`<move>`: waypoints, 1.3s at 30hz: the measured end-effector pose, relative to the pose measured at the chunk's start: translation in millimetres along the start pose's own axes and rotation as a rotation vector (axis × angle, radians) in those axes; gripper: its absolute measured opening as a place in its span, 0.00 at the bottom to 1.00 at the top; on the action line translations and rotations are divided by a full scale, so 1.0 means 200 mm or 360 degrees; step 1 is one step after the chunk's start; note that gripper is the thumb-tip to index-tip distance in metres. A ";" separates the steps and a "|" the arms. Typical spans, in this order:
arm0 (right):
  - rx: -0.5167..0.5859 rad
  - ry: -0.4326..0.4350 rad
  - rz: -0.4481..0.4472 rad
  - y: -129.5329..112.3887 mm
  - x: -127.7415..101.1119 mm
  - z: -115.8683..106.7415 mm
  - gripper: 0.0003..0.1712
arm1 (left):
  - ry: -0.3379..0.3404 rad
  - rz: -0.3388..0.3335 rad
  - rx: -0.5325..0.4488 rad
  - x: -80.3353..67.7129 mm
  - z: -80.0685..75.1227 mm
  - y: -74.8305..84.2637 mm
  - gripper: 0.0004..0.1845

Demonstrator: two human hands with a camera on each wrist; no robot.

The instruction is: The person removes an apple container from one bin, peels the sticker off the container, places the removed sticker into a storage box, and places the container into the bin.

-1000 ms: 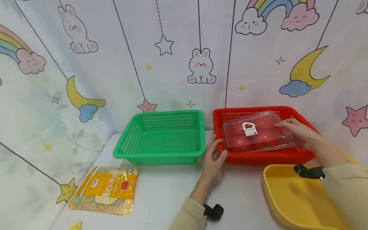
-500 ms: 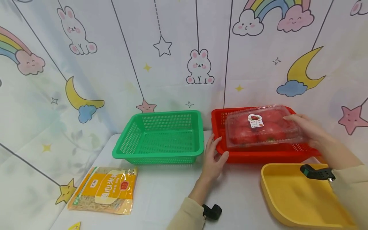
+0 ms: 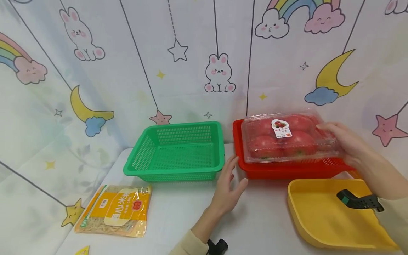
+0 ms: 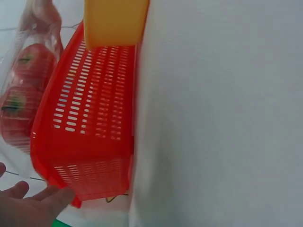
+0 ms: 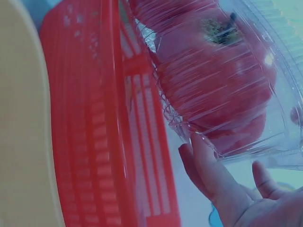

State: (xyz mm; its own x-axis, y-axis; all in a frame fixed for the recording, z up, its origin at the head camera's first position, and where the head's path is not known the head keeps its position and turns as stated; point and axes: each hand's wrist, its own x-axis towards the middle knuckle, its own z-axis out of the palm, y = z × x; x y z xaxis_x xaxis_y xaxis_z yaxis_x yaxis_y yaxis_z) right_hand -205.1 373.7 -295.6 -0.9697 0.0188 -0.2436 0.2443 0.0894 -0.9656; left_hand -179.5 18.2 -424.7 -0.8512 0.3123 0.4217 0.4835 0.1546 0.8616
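You're lifting the clear tomato box (image 3: pixel 288 138) above the red basket (image 3: pixel 251 170) w/ right hand (image 3: pixel 347 145) gripping one end only, left hand (image 3: pixel 227 184) open, holding nothing, so it's risking tipping or slipping back.

red basket (image 3: pixel 287 170) interior hidden behind tomato box (image 3: pixel 287 140), small yellow packet (image 3: pixel 83 251) cut by bottom edge
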 end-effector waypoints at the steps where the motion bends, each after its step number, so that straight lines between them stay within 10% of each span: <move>1: 0.0022 -0.0003 -0.0002 0.00 -0.01 0.02 0.17 | -0.0009 0.0001 -0.0030 -0.01 -0.02 0.01 0.36; 13: 0.0069 -0.0130 -0.0102 0.03 -0.11 0.33 0.17 | 0.0066 -0.0113 -0.0582 -0.12 -0.30 0.14 0.33; 22: 0.0009 -0.0171 -0.0181 0.14 -0.19 0.60 0.17 | 0.0145 -0.0229 -0.0469 -0.23 -0.48 0.18 0.33; 27: -0.0110 -0.0213 -0.0161 0.17 -0.24 0.71 0.32 | 0.0212 -0.0262 -0.0394 -0.31 -0.56 0.19 0.33; 39: -0.0555 -0.0497 -0.0208 0.25 -0.38 0.78 0.46 | 0.0095 -0.0359 -0.0371 -0.51 -0.72 0.23 0.32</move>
State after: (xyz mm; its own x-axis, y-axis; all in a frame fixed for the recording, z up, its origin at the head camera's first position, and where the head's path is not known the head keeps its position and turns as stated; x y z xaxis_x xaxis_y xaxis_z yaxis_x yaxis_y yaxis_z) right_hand -117.7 222.3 -339.4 -0.9317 -0.3097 -0.1897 0.0531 0.4006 -0.9147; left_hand -100.4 -141.3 -387.9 -0.9455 0.2378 0.2226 0.2274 -0.0075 0.9738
